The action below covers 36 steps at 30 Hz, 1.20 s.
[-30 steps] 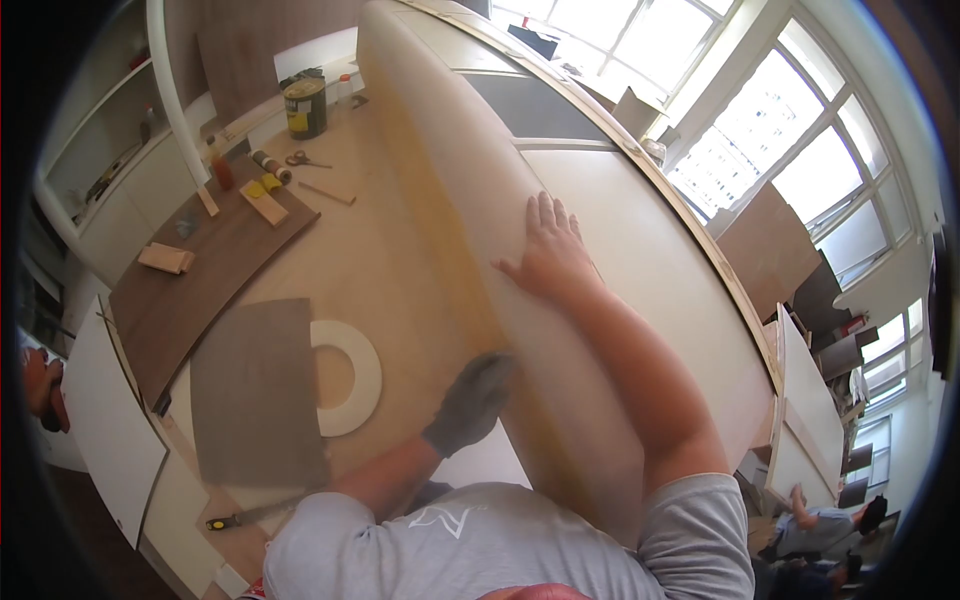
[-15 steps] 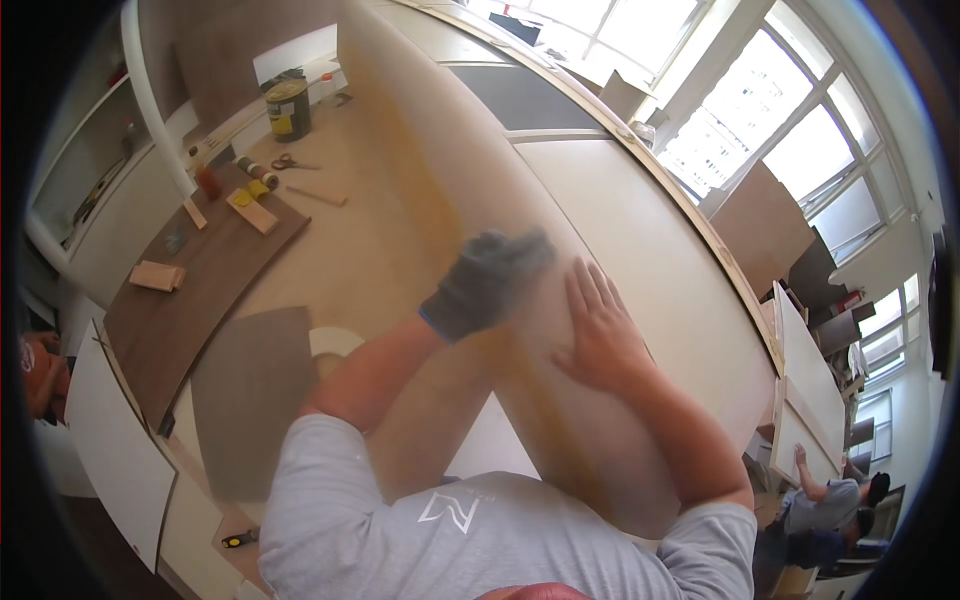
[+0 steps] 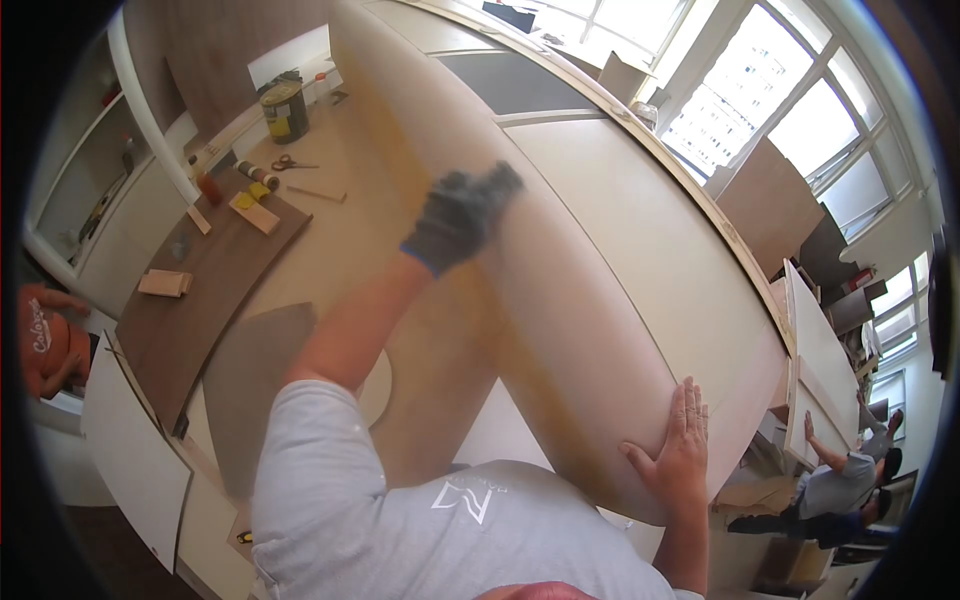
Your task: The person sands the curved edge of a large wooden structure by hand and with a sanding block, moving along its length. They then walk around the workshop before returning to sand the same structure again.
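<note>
A long panel with a rounded pale front edge (image 3: 560,270) runs diagonally in front of me, with a yellowish-brown band along its lower side. My left hand (image 3: 455,220), in a dark grey work glove with a blue cuff, is on the upper part of this rounded edge. Its fingers look curled and are blurred at the tips; whatever they may hold cannot be made out. Lower down, my bare right hand (image 3: 682,450) lies flat on the rounded edge, thumb spread from the fingers.
On the worktable at left are a tin can (image 3: 285,112), scissors (image 3: 290,162), a tape roll (image 3: 262,178), wood blocks (image 3: 165,283) and a dark curved board (image 3: 215,270). A person in an orange shirt (image 3: 55,345) stands far left; another in grey (image 3: 835,485) is at lower right.
My gloved left hand has moved up and slightly left along the rounded edge. My right hand has slid down and right along the panel, still flat.
</note>
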### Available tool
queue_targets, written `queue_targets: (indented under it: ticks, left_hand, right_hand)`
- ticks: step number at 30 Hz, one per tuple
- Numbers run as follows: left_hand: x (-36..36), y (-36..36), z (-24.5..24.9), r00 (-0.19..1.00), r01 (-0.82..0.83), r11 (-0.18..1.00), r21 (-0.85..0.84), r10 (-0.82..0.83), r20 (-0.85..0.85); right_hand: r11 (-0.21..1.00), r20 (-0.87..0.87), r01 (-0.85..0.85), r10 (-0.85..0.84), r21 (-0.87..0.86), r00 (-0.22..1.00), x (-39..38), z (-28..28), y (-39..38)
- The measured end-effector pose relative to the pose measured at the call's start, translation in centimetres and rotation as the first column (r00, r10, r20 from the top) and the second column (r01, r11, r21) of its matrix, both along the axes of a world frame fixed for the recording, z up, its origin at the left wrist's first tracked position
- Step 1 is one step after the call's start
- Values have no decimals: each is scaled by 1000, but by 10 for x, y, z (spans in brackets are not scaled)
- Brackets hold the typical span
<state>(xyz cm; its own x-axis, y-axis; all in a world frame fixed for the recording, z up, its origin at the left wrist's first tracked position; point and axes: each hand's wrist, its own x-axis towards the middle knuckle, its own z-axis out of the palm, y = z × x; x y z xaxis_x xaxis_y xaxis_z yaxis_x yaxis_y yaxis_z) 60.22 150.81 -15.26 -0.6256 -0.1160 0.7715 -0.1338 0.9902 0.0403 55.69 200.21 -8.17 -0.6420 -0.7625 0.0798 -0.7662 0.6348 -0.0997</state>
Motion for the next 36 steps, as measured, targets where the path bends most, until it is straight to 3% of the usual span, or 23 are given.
queue_targets:
  ticks: [2, 5, 6, 9, 10, 13, 14, 18, 21, 22, 25, 26, 29, 30, 33, 36]
  left_hand:
    - [-6, -7, 2, 989, -143, 987, 67, 140, 44]
    - [6, 42, -1, 996, 86, 992, -92, -86, 10]
    - [-1, 26, -7, 990, 138, 981, -138, -138, 11]
    - [-3, -23, 9, 992, -112, 990, 87, 107, 67]
    - [-7, -22, 10, 981, -170, 982, 82, 160, 109]
    - [-5, 26, -4, 997, 34, 989, -144, -24, 73]
    - [1, 31, 0, 992, 97, 994, -42, -93, 87]
    - [-12, -34, 10, 989, -108, 978, 177, 88, 119]
    - [-21, 1, -15, 998, 4, 995, -104, 2, 62]
    - [-7, 28, -3, 994, 51, 995, -83, -42, 99]
    - [-11, -7, 8, 993, 49, 998, 46, -54, 110]
    - [-18, -31, 1, 1000, -7, 999, 46, 6, 20]
    - [-20, -12, 2, 993, -113, 994, 6, 113, 35]
    - [-13, 5, -3, 1000, -4, 996, -89, 2, -22]
    - [-5, 9, -7, 979, 204, 969, -138, -203, 25]
    - [-12, -41, 0, 998, -50, 999, 21, 49, 45]
  right_hand:
    - [1000, 1, 13, -12, -15, 1000, 4, 0, 1]
    - [999, -10, 11, -12, -35, 1000, 0, 2, -4]
    - [999, -27, 1, -3, -46, 1000, -1, 1, -5]
    - [999, -33, -10, 9, -44, 999, 4, -1, -1]
    - [999, -44, -11, 8, -53, 999, 4, 0, -1]
    - [999, -15, 29, -30, -34, 999, 3, 0, -2]
    - [998, -26, 25, -26, -49, 999, 1, 0, -6]
    - [999, -10, 19, -20, -40, 1000, 6, 1, -2]
    - [998, 3, 23, -23, -64, 1000, 6, 4, 0]
    - [997, 14, 20, -19, -73, 1000, 6, 3, -1]
    - [998, -17, 28, -29, -55, 999, 9, 6, -2]
    - [998, -11, 28, -29, -53, 1000, 10, 5, -2]
    - [997, -17, 28, -29, -69, 999, 9, 6, -1]
    - [997, -19, 27, -29, -79, 999, 10, 4, -1]
    - [996, -36, 32, -35, -84, 999, 7, 4, -6]
    - [997, -34, 44, -46, -65, 998, 12, 2, -3]
